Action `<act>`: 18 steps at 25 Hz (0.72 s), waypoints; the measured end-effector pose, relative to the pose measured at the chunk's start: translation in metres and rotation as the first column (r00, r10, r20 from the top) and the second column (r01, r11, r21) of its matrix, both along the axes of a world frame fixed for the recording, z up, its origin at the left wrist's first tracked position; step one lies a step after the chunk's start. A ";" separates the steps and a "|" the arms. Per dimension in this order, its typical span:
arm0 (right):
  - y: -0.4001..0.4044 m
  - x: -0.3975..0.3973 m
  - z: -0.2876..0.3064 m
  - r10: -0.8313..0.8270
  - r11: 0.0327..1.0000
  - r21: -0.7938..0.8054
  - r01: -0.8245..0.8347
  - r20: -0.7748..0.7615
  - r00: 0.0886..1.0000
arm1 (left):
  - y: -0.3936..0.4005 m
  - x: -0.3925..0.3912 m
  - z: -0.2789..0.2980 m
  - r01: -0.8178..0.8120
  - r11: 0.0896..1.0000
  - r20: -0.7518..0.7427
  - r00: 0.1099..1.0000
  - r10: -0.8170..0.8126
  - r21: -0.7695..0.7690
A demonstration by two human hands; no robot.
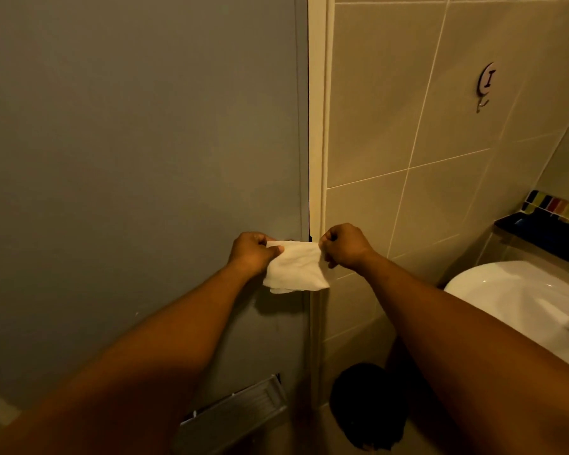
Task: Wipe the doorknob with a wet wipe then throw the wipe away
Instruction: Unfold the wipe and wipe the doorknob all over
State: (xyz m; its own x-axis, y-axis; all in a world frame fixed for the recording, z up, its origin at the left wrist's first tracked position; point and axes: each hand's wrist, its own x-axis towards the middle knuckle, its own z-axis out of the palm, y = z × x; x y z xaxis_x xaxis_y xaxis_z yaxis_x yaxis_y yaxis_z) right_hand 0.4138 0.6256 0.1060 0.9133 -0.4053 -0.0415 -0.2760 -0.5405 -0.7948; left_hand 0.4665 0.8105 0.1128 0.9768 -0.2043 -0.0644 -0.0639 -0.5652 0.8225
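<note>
A white wet wipe hangs spread out in front of the grey door, near the door's right edge. My left hand pinches its upper left corner and my right hand pinches its upper right corner. The wipe and my hands cover the spot where the doorknob sits; only a tiny dark bit shows just above the wipe, too small to tell what it is.
A cream door frame borders the door. Beige tiled wall with a hook lies to the right. A white sink is at right, and a dark bin stands on the floor below it. A vent grille is low in the door.
</note>
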 end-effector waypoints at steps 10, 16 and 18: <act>0.002 0.048 -0.037 -0.107 0.990 0.095 0.106 0.007 0.994 | -0.014 0.039 -0.048 -0.196 0.980 0.018 0.980 0.197 -0.016; 0.017 0.048 -0.066 -0.157 0.940 0.318 0.126 0.076 0.985 | -0.017 0.030 -0.078 -0.252 0.968 0.095 0.963 0.252 -0.007; 0.020 0.047 -0.070 -0.176 0.955 0.266 0.128 0.164 0.971 | -0.016 0.025 -0.081 -0.254 0.967 0.156 0.956 0.247 0.023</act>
State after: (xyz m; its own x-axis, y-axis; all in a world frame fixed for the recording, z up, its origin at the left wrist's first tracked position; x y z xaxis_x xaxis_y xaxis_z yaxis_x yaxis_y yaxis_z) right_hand 0.4609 0.6454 0.0364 0.8430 -0.5379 0.0022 -0.1755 -0.2790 -0.9441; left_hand 0.4911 0.7948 0.0321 0.9953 0.0480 0.0840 -0.0371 -0.6127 0.7894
